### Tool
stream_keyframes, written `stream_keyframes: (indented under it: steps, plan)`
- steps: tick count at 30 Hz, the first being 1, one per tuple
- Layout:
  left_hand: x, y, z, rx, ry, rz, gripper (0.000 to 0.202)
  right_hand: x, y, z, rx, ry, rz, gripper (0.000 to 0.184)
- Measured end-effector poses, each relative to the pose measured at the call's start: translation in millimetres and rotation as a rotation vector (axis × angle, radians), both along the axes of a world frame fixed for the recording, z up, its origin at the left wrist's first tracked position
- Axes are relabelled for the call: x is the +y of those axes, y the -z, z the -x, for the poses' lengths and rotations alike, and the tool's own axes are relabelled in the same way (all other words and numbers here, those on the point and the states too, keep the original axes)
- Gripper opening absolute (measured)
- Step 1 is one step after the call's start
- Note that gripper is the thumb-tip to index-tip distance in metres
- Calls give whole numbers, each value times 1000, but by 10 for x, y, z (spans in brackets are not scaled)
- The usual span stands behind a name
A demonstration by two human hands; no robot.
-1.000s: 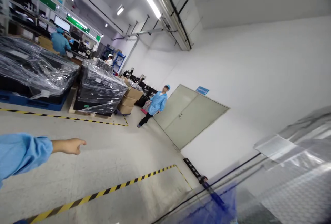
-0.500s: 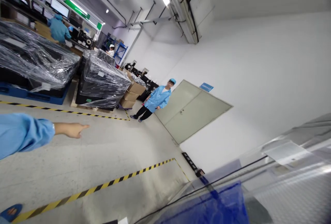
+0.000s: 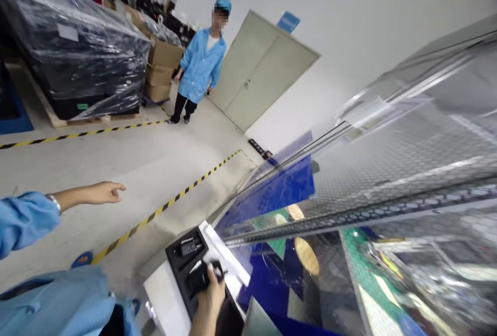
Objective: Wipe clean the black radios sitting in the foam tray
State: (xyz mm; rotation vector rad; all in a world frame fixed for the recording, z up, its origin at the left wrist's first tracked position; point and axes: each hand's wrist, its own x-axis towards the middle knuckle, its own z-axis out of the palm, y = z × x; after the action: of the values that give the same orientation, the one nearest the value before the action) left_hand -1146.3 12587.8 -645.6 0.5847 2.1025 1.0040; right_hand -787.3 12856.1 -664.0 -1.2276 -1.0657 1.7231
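My left hand (image 3: 106, 192) reaches out over the floor from a blue sleeve. Its index finger points forward, the other fingers bend loosely, and it holds nothing. Low in the middle, my right hand (image 3: 213, 289) has its thumb and fingers closed on a small black device (image 3: 199, 277), blurred and partly hidden by the hand. Beneath it stands a white box (image 3: 165, 294) with a black foam insert (image 3: 173, 259). A black adapter-like piece (image 3: 189, 246) lies in the insert's far slot.
To the right runs a bench with mesh-patterned clear sheeting (image 3: 388, 170) and a blue sheet (image 3: 279, 186). A person in a blue coat (image 3: 202, 67) stands near double doors (image 3: 260, 67). Film-wrapped pallet goods (image 3: 85, 61) and cartons (image 3: 161, 69) stand left; striped tape (image 3: 174, 199) crosses the floor.
My view has swung down and right, bringing the white box and my right hand into the picture. My left hand stays outstretched, its index finger less straight than before.
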Motion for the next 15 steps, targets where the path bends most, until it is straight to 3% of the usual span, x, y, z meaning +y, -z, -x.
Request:
stream_keyframes:
  steps: [2, 4, 8, 11, 15]
  plan:
    - [145, 32, -130, -83, 34, -124, 61, -194, -23, 275, 36, -54, 80, 27]
    - [265, -12, -297, -177, 65, -272, 67, -385, -97, 753, 101, -160, 122, 39]
    - [346, -269, -498, -263, 94, -581, 78, -856, -378, 1794, 206, -392, 155, 52]
    - [224, -492, -420, -228, 40, -740, 77, -1225, -581, 2354, 238, -538, 171, 54]
    - [-124, -700, -116, -144, -140, -742, 55, -1622, -750, 2865, 255, -670, 170, 51]
